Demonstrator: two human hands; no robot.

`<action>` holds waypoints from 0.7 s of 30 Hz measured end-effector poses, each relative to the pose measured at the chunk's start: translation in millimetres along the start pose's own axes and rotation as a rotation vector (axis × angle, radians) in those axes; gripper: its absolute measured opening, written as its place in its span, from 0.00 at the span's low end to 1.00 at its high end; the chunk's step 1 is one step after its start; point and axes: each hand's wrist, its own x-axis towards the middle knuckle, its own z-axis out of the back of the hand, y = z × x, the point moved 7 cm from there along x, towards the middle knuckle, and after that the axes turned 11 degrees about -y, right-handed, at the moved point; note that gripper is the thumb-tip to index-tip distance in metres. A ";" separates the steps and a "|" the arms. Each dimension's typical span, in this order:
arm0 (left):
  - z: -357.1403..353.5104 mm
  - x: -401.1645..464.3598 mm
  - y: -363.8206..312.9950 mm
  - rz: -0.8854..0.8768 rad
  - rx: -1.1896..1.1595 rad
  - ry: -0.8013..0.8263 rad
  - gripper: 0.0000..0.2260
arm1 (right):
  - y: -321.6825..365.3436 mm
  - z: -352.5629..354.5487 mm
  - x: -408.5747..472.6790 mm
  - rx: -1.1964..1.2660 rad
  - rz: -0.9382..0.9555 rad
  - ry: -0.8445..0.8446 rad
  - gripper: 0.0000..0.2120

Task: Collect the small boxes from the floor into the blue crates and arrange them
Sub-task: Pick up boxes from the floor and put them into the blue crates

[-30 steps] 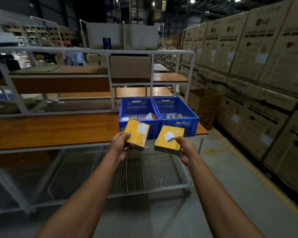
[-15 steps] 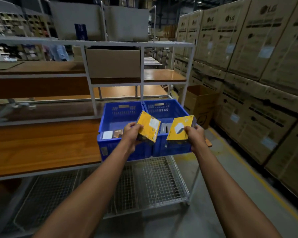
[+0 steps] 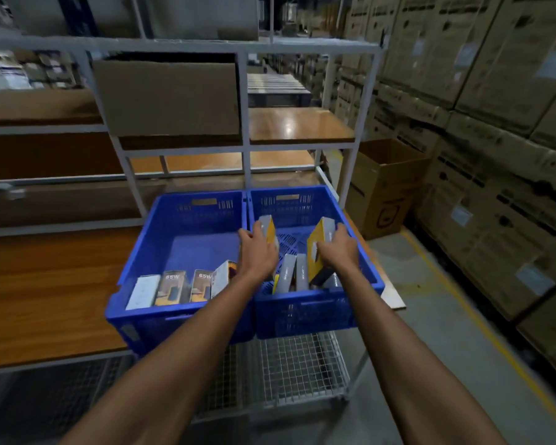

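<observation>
Both yellow boxes [image 3: 318, 245] now over right crate [image 3: 302, 311] | cardboard carton [image 3: 385, 187] beside

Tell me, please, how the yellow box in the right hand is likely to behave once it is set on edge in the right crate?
The yellow box looks stiff: its faces stay flat in the right hand grip. It seems light, since one hand carries it. Thin and on edge, it may tip unless leaned against the grey boxes standing in the right crate.
</observation>
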 end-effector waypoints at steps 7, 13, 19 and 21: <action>-24.7 19.4 17.8 -0.066 0.308 0.172 0.28 | -8.8 -24.8 23.5 -0.391 0.043 0.225 0.43; -9.4 30.2 4.1 -0.052 0.088 0.171 0.29 | -8.2 -30.5 18.2 -0.573 0.065 0.232 0.30; 17.5 15.8 11.6 -0.041 -0.024 0.165 0.29 | -17.2 -29.0 -2.5 -0.600 0.071 0.259 0.35; 27.9 7.1 18.3 -0.052 -0.029 0.161 0.28 | -5.6 -14.2 -11.9 -0.534 0.118 0.132 0.24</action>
